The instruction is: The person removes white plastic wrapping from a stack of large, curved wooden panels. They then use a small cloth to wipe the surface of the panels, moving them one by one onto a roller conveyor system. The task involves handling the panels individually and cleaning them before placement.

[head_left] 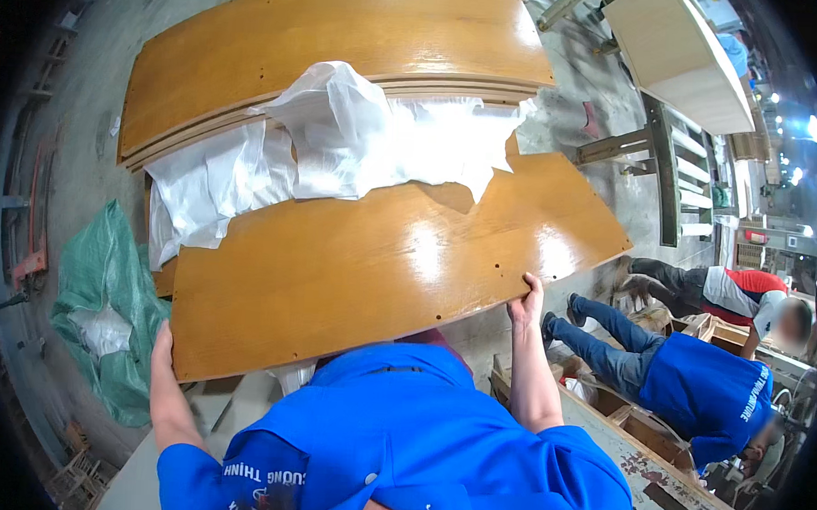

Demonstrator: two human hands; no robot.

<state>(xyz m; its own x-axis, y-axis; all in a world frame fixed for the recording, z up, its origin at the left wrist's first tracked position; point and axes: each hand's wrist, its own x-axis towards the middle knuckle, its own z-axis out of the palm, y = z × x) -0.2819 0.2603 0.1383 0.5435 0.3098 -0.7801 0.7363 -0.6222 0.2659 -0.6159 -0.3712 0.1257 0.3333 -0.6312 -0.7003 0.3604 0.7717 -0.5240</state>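
A glossy brown wooden panel [362,280] with small holes along its near edge spans the space before my body. My left hand [164,352] grips its left end, and my right hand [528,301] grips its near edge toward the right, thumb on top; the fingers underneath are hidden. White wrapping sheets [340,147] lie crumpled along the panel's far side, partly over it. Beyond them rests a stack of similar brown panels [345,33].
A green woven sack [106,287] stands at the left. Two people, one in a blue shirt [704,386] and one in red and white [744,292], are at the right beside wooden frames. A pale board [677,57] tops a stand at the far right.
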